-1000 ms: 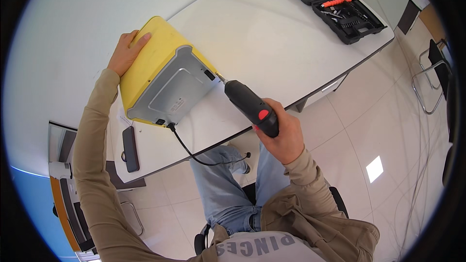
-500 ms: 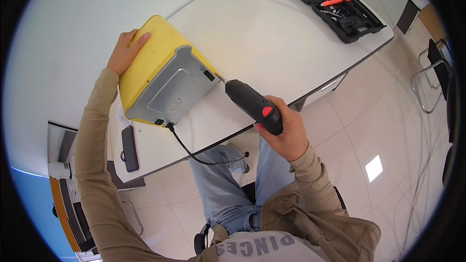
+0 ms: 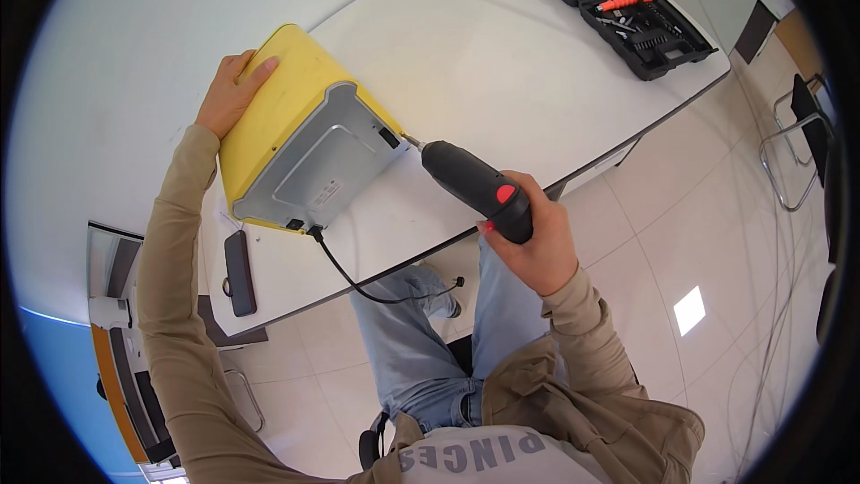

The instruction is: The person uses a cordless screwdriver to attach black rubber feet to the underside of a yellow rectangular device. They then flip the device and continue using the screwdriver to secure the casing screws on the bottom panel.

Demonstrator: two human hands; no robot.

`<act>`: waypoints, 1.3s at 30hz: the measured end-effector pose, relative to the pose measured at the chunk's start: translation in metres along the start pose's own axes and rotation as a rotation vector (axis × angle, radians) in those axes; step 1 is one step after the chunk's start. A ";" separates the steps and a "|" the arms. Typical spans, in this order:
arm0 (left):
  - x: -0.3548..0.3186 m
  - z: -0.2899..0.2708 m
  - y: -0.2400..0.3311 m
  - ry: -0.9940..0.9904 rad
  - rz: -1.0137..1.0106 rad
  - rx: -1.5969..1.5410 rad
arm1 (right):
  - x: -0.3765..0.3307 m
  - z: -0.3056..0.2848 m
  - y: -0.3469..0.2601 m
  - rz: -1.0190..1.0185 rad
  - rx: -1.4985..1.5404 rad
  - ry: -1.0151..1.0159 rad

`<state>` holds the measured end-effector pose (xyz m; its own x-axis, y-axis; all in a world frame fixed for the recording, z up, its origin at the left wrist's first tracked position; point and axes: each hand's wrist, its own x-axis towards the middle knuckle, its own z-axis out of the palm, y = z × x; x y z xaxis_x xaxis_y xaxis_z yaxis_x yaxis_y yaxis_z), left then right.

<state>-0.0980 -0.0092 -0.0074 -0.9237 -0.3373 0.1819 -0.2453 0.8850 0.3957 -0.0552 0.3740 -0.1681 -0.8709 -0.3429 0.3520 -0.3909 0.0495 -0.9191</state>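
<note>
A yellow appliance [image 3: 278, 108] lies on its side on the white table [image 3: 502, 63], its grey metal back panel [image 3: 318, 166] turned toward me. My left hand [image 3: 231, 90] rests flat on the appliance's far yellow end. My right hand [image 3: 533, 246] grips a black electric screwdriver [image 3: 475, 188] with a red button. The screwdriver's bit touches the right edge of the grey panel. A black power cord [image 3: 358, 278] hangs from the appliance over the table's near edge.
An open black tool case [image 3: 627, 13] with bits and an orange-handled tool sits at the table's far right, a paper sheet beside it. A small black device [image 3: 239, 273] lies at the near left corner. Chairs stand on the tiled floor to the right.
My right hand and the screwdriver shifted slightly right and down along the panel's edge. My left hand and the appliance have stayed in place.
</note>
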 end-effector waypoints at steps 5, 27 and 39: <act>0.001 0.001 -0.003 0.002 0.011 -0.026 | 0.003 -0.004 -0.003 0.015 0.000 -0.023; 0.005 0.000 -0.011 0.006 0.024 0.001 | 0.002 -0.003 0.002 0.027 0.026 -0.038; 0.003 -0.001 -0.002 -0.009 0.005 0.014 | 0.004 -0.006 0.003 -0.072 -0.097 -0.078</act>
<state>-0.0998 -0.0122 -0.0065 -0.9274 -0.3304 0.1754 -0.2452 0.8909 0.3823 -0.0611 0.3781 -0.1681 -0.8154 -0.4202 0.3983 -0.4820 0.1117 -0.8690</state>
